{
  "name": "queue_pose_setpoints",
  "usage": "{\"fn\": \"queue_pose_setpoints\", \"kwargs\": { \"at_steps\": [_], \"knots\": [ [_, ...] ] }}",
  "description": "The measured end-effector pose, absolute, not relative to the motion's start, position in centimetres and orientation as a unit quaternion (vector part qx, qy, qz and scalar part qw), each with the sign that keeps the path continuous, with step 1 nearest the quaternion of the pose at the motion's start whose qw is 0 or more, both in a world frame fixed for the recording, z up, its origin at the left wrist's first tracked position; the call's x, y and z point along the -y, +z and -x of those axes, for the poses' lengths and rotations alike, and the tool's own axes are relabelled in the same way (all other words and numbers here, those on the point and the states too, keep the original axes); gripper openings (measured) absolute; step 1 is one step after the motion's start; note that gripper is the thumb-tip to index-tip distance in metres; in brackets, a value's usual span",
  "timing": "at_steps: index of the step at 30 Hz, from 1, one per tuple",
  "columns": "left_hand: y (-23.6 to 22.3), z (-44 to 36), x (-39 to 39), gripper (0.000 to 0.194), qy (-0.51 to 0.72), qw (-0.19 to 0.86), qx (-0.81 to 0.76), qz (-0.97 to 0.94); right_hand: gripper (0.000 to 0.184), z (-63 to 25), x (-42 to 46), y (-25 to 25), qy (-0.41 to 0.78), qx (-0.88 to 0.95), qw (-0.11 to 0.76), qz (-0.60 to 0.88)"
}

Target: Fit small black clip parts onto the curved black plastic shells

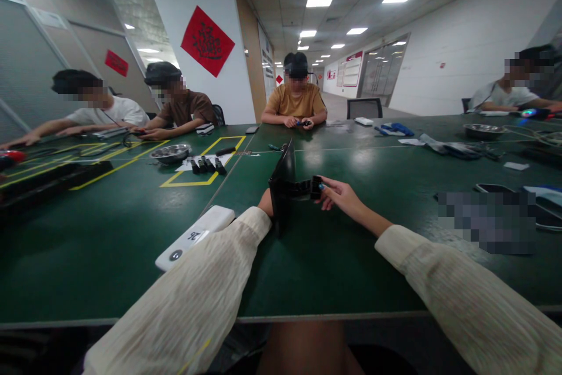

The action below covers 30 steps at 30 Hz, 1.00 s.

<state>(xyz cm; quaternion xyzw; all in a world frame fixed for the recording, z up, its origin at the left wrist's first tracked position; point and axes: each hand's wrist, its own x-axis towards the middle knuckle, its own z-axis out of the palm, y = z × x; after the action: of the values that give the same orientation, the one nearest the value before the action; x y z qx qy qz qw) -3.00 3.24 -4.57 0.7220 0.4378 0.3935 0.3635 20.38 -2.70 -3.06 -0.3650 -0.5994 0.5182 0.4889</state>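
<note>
A flat black panel (283, 188) stands on edge in front of me, seen almost side-on. A jointed black bracket arm (300, 188) sticks out from its right face and ends in a small black block (315, 187). My right hand (338, 195) pinches that block between thumb and fingers. My left hand (266, 203) reaches behind the panel's left side. Only its wrist edge shows, and the panel hides its fingers. Beside my left sleeve lies a white power bank (195, 238) with a number label.
A metal bowl (170, 154) and several black cylindrical parts (206, 165) lie left, near yellow tape (188, 183). A dark cloth-like item (487, 223), partly blurred, lies right. Another metal bowl (483, 131) stands farther back. Co-workers sit around the green table (351, 269).
</note>
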Motion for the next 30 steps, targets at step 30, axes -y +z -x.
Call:
{"fn": "queue_pose_setpoints", "kwargs": {
  "at_steps": [30],
  "knots": [
    [-4.7,3.4,-3.5,0.026,0.352,0.329,-0.4,-0.779,0.074,-20.4,3.2,-2.6,0.556,0.613,0.43,0.361]
  ]
}}
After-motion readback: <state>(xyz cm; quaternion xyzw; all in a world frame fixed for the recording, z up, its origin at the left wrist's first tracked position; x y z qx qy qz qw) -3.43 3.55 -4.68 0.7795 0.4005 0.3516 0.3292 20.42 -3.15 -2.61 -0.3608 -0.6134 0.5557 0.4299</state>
